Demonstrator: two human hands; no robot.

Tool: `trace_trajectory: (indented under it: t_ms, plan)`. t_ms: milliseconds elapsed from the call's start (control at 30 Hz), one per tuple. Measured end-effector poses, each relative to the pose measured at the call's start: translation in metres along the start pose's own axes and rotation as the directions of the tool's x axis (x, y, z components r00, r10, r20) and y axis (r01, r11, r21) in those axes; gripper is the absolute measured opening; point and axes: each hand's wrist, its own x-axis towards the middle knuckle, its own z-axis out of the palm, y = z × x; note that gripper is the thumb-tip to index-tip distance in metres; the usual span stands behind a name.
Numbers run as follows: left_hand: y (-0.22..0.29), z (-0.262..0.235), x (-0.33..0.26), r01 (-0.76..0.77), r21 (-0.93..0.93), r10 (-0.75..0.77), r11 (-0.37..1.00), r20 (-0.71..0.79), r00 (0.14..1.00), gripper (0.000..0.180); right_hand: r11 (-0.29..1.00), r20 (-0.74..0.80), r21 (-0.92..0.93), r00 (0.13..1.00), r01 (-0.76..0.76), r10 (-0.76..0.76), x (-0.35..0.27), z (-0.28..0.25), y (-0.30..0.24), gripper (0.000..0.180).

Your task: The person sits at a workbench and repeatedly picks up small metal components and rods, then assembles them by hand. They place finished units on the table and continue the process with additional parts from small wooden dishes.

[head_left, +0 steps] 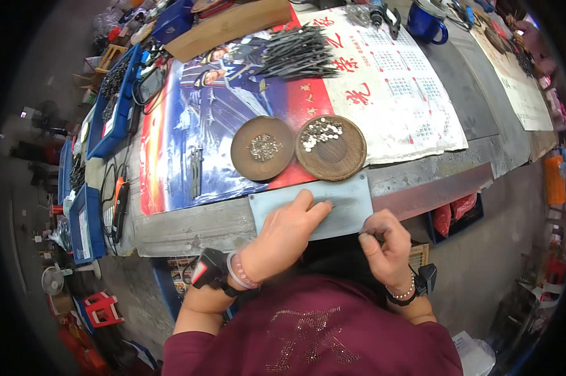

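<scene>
A pale blue-grey mat (349, 194) lies at the table's front edge. Over it, my left hand (289, 225) is closed, thumb and forefinger together near a thin dark tip too small to name. My right hand (388, 245) is curled in a pinch at the mat's right corner; what it grips, if anything, is too small to make out. Just beyond the mat stand two round brown wooden dishes side by side. The left dish (242, 160) holds a heap of small metal pieces, the right dish (333, 170) small shiny white-silver discs.
A pile of thin black rods (298, 53) lies farther back on the poster-covered table, near a wooden board (226, 28). A few more black rods (196, 174) rest left of the dishes. Blue bins (110, 119) line the left side; a blue mug (427, 24) stands back right.
</scene>
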Motion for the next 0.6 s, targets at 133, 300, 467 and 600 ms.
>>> trace_trajectory:
  t_ms: [133,300,467,600]
  plan:
    - [0.006,0.008,-0.025,0.084,-0.655,-0.194,0.751,-0.096,0.976,0.027,0.996,0.121,0.042,0.990,0.073,-0.078,0.003,0.021,-0.005,0.010]
    - [0.022,0.019,-0.060,0.129,-0.982,-0.296,0.137,0.084,0.952,0.036,0.995,0.159,0.098,0.987,-0.030,0.014,0.001,0.039,-0.009,0.011]
    - [0.041,0.040,-0.070,-0.089,-0.995,-0.320,0.046,-0.099,0.942,0.036,0.986,0.029,0.055,0.987,0.158,-0.160,0.000,0.059,-0.002,0.018]
    - [0.046,0.052,-0.073,-0.204,-0.903,-0.281,0.377,-0.322,0.904,0.036,0.924,-0.065,-0.082,0.923,0.374,-0.380,-0.005,0.069,0.005,0.023]
